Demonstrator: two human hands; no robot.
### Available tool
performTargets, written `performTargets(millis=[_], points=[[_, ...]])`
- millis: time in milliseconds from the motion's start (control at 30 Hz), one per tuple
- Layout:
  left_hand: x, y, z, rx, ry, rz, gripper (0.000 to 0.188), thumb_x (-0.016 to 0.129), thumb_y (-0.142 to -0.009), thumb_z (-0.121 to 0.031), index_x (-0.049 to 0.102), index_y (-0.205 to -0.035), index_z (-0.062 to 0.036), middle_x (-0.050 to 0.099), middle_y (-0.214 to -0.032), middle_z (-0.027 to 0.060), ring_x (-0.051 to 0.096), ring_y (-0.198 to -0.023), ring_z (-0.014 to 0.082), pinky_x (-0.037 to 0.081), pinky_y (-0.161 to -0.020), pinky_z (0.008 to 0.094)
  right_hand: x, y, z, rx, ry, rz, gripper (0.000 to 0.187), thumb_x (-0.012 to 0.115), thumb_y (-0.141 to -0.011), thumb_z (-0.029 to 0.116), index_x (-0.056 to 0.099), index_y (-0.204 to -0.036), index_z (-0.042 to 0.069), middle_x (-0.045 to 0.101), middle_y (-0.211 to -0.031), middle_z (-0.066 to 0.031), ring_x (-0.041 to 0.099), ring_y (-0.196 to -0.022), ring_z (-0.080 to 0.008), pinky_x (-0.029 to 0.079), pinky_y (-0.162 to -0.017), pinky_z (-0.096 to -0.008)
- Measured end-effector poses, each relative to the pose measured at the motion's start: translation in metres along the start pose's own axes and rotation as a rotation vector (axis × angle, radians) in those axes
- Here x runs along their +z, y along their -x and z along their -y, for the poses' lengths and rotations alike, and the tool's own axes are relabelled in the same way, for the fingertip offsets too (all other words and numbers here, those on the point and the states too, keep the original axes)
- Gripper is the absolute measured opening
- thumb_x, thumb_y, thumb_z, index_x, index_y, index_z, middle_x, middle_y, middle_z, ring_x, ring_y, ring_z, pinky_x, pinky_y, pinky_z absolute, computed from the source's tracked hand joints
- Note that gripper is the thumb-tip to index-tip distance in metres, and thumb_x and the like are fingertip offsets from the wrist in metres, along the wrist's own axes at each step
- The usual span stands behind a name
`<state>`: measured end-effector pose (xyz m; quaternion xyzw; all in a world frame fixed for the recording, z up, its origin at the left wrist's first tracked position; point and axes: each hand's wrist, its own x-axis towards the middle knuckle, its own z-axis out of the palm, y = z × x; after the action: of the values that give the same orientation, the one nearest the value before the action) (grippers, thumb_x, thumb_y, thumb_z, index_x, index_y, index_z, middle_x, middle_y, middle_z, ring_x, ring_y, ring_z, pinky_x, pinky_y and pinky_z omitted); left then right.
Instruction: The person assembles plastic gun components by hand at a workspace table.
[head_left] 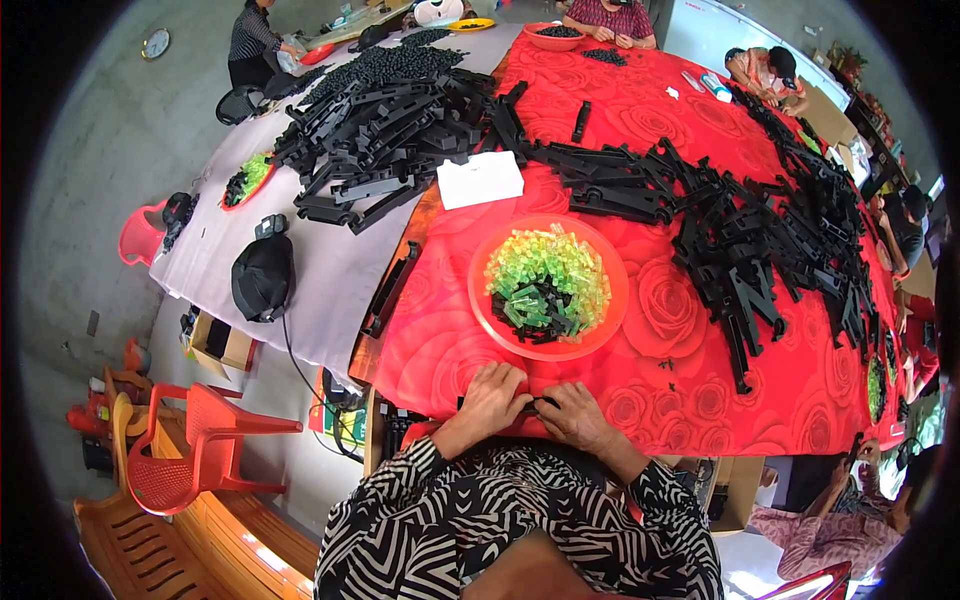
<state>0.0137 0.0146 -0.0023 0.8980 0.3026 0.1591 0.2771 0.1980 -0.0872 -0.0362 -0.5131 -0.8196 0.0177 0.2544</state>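
Note:
At the near edge of the red rose-patterned tablecloth [660, 300], my left hand [492, 402] and my right hand [582, 416] are close together with fingers curled. Both are closed on a black plastic piece [546, 402], mostly hidden by the fingers; a dark end shows beside my left hand too. Just beyond them stands a round red bowl [617, 288]. It holds small see-through yellow-green plastic parts [585, 265] and small black parts [535, 310].
Long black plastic bars [735, 245] lie heaped to the right, with another heap [390, 130] at the far left. A white box [480, 180] sits behind the bowl. A black cap [263, 278] rests on the grey cloth. Red chairs [205, 440] and several people are around the table.

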Motion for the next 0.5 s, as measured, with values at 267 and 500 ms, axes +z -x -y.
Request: performTargets(millis=[267, 500], points=[[0.025, 0.045, 0.007, 0.395, -0.498, -0.144, 0.039, 0.053, -0.077, -0.018, 0.059, -0.109, 0.0038, 0.052, -0.117, 0.0189, 0.050, -0.100, 0.0294, 0.040, -0.085, 0.0416, 0.004, 0.003, 0.000, 0.026, 0.052, 0.016, 0.026, 0.066, -0.078, 0.020, 0.058, -0.101, 0.011, 0.051, -0.098, -0.0071, 0.052, -0.090, -0.0264, 0.041, -0.076, -0.0402], [0.038, 0.050, 0.004, 0.308, -0.549, -0.247, 0.038, 0.054, -0.076, -0.016, 0.058, -0.107, 0.0046, 0.053, -0.112, 0.0192, 0.051, -0.099, 0.0312, 0.040, -0.086, 0.0434, 0.001, 0.001, 0.004, 0.012, 0.050, 0.053, 0.031, 0.065, -0.079, 0.021, 0.059, -0.109, 0.014, 0.050, -0.102, -0.0071, 0.050, -0.093, -0.0257, 0.041, -0.075, -0.0407]])
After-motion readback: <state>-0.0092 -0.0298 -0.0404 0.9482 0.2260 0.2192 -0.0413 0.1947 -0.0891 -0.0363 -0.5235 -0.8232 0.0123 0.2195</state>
